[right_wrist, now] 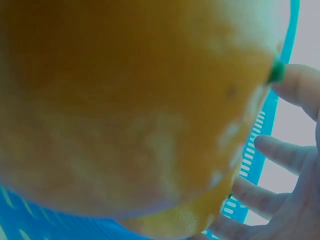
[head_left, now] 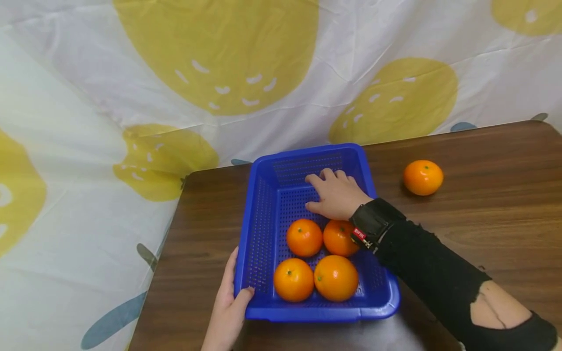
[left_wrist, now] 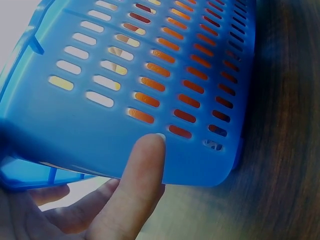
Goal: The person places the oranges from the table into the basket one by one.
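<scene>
A blue perforated plastic basket [head_left: 307, 313] stands on the table with several oranges in its near half, among them one orange [head_left: 293, 280] at the front left. My left hand [head_left: 227, 304] grips the basket at its near left corner, thumb over the rim; the left wrist view shows a finger [left_wrist: 142, 175] against the slotted blue wall [left_wrist: 65, 115]. Inside the basket, beyond the fruit, my right hand [head_left: 335, 196] has its fingers spread and holds nothing. One orange [right_wrist: 125, 115] fills most of the right wrist view, with those spread fingers [right_wrist: 285, 150] beside it.
Another orange [head_left: 423, 177] sits on the dark wooden table [head_left: 474, 214] to the right of the basket. Behind the table hangs a white cloth [head_left: 281, 131] with large yellow fruit prints. A black band [head_left: 373, 222] is around the right wrist.
</scene>
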The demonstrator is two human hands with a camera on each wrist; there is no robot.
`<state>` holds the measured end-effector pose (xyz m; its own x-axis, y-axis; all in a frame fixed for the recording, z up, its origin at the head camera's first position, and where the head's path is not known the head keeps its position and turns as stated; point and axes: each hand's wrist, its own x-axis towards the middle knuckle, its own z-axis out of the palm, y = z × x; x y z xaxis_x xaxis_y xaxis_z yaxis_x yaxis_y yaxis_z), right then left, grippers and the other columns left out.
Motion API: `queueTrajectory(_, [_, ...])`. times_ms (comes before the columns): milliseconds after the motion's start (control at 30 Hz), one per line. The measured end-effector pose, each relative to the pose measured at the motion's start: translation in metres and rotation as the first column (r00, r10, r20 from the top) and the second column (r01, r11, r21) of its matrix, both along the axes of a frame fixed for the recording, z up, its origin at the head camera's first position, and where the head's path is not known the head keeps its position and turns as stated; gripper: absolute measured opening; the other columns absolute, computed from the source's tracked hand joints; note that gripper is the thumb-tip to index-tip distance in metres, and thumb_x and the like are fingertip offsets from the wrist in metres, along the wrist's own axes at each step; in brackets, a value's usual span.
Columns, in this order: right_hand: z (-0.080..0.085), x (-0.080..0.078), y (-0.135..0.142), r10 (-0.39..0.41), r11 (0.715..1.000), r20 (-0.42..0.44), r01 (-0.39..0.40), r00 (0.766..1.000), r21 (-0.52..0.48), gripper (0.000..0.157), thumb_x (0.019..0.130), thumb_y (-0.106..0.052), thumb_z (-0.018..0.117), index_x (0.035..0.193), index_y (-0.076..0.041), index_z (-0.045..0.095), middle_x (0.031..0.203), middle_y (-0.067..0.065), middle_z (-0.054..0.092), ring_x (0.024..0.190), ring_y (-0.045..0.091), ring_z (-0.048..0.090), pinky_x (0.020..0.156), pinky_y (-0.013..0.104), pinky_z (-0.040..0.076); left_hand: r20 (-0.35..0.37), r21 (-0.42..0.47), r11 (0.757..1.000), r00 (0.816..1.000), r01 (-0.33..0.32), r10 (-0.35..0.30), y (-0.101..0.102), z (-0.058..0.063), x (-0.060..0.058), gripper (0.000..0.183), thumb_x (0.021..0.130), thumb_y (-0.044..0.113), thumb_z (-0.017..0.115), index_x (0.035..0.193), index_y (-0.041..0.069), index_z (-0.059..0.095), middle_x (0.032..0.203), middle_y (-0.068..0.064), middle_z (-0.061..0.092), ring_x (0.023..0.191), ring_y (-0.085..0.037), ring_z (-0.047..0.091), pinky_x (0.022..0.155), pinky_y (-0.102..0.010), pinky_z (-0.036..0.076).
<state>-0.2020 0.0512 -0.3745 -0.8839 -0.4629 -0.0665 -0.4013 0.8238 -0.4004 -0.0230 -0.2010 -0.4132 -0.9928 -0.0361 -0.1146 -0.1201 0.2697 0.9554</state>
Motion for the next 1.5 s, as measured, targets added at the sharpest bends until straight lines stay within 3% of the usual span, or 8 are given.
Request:
queueTrajectory(267, [0.009, 0.004, -0.004, 0.007, 1.000, -0.019, -0.007, 1.000, 0.002, 0.070, 0.083, -0.053, 0.053, 0.143, -0.026, 0.031, 0.140, 0.016, 0.034, 0.122, 0.039, 0.031, 0.099, 0.058, 0.030, -0.028, -0.003, 1.000, 1.000, -0.007, 0.007, -0.004, 0.000, -0.001, 0.076, 0.085, -0.005, 0.042, 0.144, 0.039, 0.022, 0.147, -0.006, 0.034, 0.118, -0.020, 0.045, 0.098, -0.045, 0.039])
queueTrajectory(567, [0.026, 0.004, 0.000, 0.003, 1.000, -0.040, -0.003, 0.999, -0.014, 0.072, 0.083, -0.055, 0.053, 0.144, -0.025, 0.029, 0.142, 0.015, 0.033, 0.123, 0.038, 0.030, 0.099, 0.058, 0.030, -0.016, -0.004, 1.000, 1.000, -0.010, 0.010, -0.005, 0.001, -0.002, 0.076, 0.085, -0.005, 0.041, 0.144, 0.038, 0.022, 0.148, -0.006, 0.031, 0.120, -0.020, 0.043, 0.100, -0.047, 0.036])
queueTrajectory(833, [0.038, 0.005, 0.006, -0.005, 1.000, -0.060, 0.004, 0.998, -0.014, 0.071, 0.083, -0.056, 0.051, 0.143, -0.026, 0.030, 0.141, 0.014, 0.033, 0.124, 0.037, 0.030, 0.100, 0.058, 0.030, -0.028, 0.000, 1.000, 1.000, -0.010, 0.010, -0.005, 0.001, -0.002, 0.076, 0.085, -0.005, 0.041, 0.145, 0.036, 0.021, 0.148, -0.006, 0.032, 0.119, -0.019, 0.044, 0.096, -0.035, 0.042])
queueTrajectory(1167, [0.044, 0.004, 0.021, -0.002, 0.999, -0.084, -0.002, 0.996, -0.054, 0.070, 0.084, -0.053, 0.053, 0.143, -0.023, 0.031, 0.140, 0.017, 0.033, 0.123, 0.039, 0.030, 0.098, 0.063, 0.030, -0.025, -0.005, 1.000, 1.000, -0.008, 0.008, -0.006, -0.001, -0.004, 0.076, 0.084, -0.005, 0.042, 0.145, 0.037, 0.021, 0.148, -0.006, 0.031, 0.120, -0.021, 0.043, 0.099, -0.047, 0.037])
queueTrajectory(1500, [0.048, 0.004, 0.032, -0.003, 0.998, -0.089, -0.003, 0.996, -0.070, 0.069, 0.084, -0.053, 0.051, 0.143, -0.022, 0.031, 0.140, 0.017, 0.033, 0.123, 0.039, 0.030, 0.098, 0.063, 0.030, -0.030, -0.003, 1.000, 1.000, -0.011, 0.011, -0.006, -0.003, -0.008, 0.076, 0.085, -0.005, 0.041, 0.145, 0.037, 0.021, 0.148, -0.005, 0.031, 0.119, -0.020, 0.044, 0.098, -0.042, 0.040])
